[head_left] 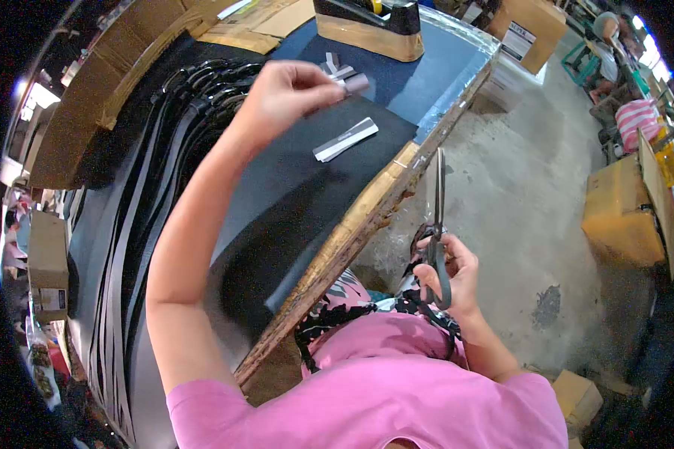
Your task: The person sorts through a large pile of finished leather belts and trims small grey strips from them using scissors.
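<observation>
My left hand (281, 101) is raised over the table, thumb and fingers pinched on a small grey-and-white label strip (355, 84), slightly blurred. A few similar strips (332, 61) lie just behind it. Nearer to me, a small stack of white and grey label strips (344, 140) rests on the black tabletop. My right hand (457, 273) is beside the table edge, fingers in the handles of a pair of scissors (439, 202). The blades point away from me and look closed. Left of my left arm lies a bundle of long black straps (138, 179).
A tape dispenser (371, 34) stands at the table's far end on a blue sheet (449, 71). The worn table edge (337, 239) runs diagonally. Cardboard boxes (625, 213) stand on the concrete floor at right. A person (606, 45) sits in the far right background.
</observation>
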`<state>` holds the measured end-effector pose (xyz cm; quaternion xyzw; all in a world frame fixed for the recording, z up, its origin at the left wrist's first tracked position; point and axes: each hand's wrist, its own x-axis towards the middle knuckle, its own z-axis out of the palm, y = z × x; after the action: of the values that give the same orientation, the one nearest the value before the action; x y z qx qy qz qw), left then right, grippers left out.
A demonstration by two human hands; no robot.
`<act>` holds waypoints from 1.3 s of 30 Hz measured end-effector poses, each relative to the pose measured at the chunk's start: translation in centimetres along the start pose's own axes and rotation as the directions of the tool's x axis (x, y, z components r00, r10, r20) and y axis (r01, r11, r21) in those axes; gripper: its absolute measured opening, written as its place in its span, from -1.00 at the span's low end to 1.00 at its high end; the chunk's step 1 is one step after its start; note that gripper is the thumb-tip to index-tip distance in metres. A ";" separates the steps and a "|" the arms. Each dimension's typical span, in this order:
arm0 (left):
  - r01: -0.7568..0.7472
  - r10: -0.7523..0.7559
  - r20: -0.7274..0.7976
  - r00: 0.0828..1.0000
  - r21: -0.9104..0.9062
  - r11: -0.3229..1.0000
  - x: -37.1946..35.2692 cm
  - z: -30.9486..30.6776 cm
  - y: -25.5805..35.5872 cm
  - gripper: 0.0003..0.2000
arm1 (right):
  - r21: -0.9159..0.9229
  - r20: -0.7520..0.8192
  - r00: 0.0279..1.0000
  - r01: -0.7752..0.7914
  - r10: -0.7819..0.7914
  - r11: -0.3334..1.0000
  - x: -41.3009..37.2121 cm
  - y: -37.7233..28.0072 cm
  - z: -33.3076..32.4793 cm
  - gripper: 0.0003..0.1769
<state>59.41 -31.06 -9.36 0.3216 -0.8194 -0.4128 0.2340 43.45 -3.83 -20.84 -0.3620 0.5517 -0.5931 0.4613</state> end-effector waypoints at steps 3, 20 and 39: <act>-0.006 0.013 -0.105 0.994 0.070 0.998 3.9 -1.6 -2.3 -0.78 | -0.002 0.013 1.000 -0.014 0.014 1.000 0.0 0.4 -0.5 -0.58; -0.216 0.234 0.035 0.972 0.531 0.819 -2.8 3.0 -1.2 -0.66 | 0.304 0.305 0.939 -0.251 0.156 0.919 0.6 -0.5 -0.7 -0.58; -0.175 0.243 -0.130 0.961 0.394 0.902 -4.3 3.6 -1.4 -0.82 | 0.379 0.136 0.977 -0.207 0.167 0.902 -0.8 0.8 -0.5 -0.53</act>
<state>60.45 -26.73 -13.05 0.3058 -0.8894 -0.1891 0.2821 43.32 -2.90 -21.63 -0.2372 0.4304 -0.6253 0.6063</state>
